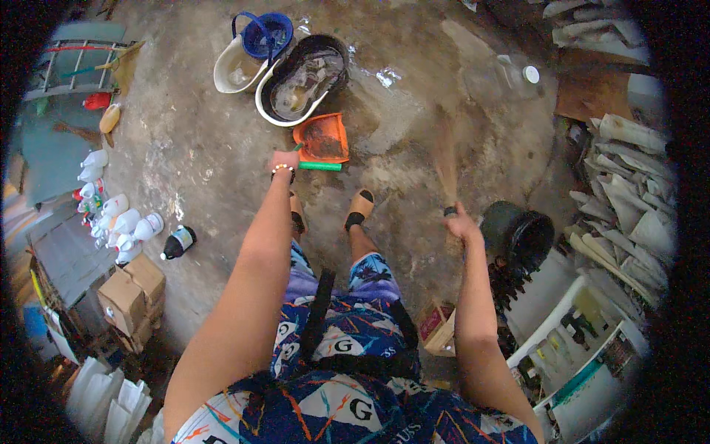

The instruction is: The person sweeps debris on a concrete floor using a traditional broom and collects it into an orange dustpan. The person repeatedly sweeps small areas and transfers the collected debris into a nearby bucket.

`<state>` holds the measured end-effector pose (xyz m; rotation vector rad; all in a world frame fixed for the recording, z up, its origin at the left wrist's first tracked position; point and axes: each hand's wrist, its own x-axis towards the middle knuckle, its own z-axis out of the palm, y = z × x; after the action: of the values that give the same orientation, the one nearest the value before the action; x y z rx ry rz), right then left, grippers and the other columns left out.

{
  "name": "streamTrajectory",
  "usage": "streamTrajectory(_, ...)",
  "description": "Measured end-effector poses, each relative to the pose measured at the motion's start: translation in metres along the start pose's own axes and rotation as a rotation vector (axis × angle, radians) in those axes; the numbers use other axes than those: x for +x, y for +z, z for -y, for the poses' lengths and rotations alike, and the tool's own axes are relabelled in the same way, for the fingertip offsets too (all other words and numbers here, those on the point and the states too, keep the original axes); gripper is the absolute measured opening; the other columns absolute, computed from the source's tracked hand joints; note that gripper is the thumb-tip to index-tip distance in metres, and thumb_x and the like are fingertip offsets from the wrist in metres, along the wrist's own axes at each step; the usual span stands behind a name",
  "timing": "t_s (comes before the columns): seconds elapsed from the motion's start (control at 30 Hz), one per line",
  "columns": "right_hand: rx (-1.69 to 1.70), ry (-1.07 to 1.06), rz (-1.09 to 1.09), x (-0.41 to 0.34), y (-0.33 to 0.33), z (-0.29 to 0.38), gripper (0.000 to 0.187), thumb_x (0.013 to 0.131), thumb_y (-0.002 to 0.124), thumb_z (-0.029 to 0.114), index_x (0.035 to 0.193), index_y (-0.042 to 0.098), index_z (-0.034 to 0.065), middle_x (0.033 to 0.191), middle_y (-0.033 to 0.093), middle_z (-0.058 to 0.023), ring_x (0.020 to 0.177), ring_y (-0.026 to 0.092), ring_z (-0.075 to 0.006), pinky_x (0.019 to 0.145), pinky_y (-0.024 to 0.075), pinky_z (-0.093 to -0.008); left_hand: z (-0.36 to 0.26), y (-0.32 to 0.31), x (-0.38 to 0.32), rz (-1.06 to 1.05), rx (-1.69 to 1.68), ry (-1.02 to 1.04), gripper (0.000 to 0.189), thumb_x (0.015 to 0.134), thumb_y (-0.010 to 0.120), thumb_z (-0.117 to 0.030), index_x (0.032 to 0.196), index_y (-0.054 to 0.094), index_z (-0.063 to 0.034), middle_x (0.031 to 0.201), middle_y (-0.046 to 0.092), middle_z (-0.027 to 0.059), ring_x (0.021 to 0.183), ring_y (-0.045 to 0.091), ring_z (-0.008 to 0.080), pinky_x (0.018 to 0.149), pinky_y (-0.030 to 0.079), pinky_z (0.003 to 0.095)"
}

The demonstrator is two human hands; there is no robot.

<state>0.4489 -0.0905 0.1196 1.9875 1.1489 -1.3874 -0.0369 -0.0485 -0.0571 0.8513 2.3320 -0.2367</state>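
My left hand (285, 160), with a beaded bracelet at the wrist, is closed on the green handle of an orange dustpan (323, 139). A green tube-like part (320, 166) lies beside that hand, below the pan. Out to the right, my right hand (461, 222) grips the bound dark end of a broom (447, 161), whose thin bristles are blurred and fan out away from me over the concrete floor. Just beyond the dustpan stand a dark oblong tub with a white rim (302, 80), a white container (236, 69) and a blue bucket (267, 36) with its handle raised.
Plastic jugs (126, 222), a dark bottle (178, 242) and cardboard boxes (130, 294) stand at the left. At the right are a clear container with a white lid (518, 75), a black bucket (516, 233) and stacked pale sacks (627, 205). Another box (438, 330) sits near my right forearm.
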Motion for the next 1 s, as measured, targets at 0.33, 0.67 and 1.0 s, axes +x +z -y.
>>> streamTrajectory(0.33,0.17,-0.115,0.104,-0.1,0.076,0.025,0.086,0.075,0.067,0.027,0.146,0.023,0.0049,0.12,0.059,-0.0195,0.103,0.06,-0.0295,0.091,0.0452,-0.036,-0.005,0.049,0.009,0.138,-0.032,0.03,0.041,0.076,0.056,-0.03,0.107,0.066,-0.0043,0.109,0.064,0.0199,0.103,0.061,0.0362,0.088,0.048,0.044)
streamTrajectory(0.67,0.006,0.081,0.01,-0.032,-0.023,-0.052,0.054,0.066,0.062,0.025,0.106,0.058,-0.0104,0.09,0.066,-0.0208,0.082,0.064,-0.0316,0.073,0.0496,-0.0401,0.063,0.013,0.047,0.043,0.541,0.534,0.024,0.083,0.052,-0.019,0.088,0.071,-0.0049,0.093,0.069,0.0153,0.083,0.067,0.0335,0.071,0.054,0.0421)
streamTrajectory(1.0,-0.331,-0.055,0.197,0.025,0.112,0.043,0.042,0.076,0.057,0.038,0.098,0.068,0.0037,0.098,0.067,-0.0219,0.092,0.065,-0.0344,0.079,0.0518,-0.0415,0.024,0.031,0.048,0.155,0.349,0.293,0.041,0.082,0.051,-0.04,0.1,0.069,-0.0062,0.108,0.064,0.02,0.101,0.062,0.0361,0.084,0.05,0.0426)
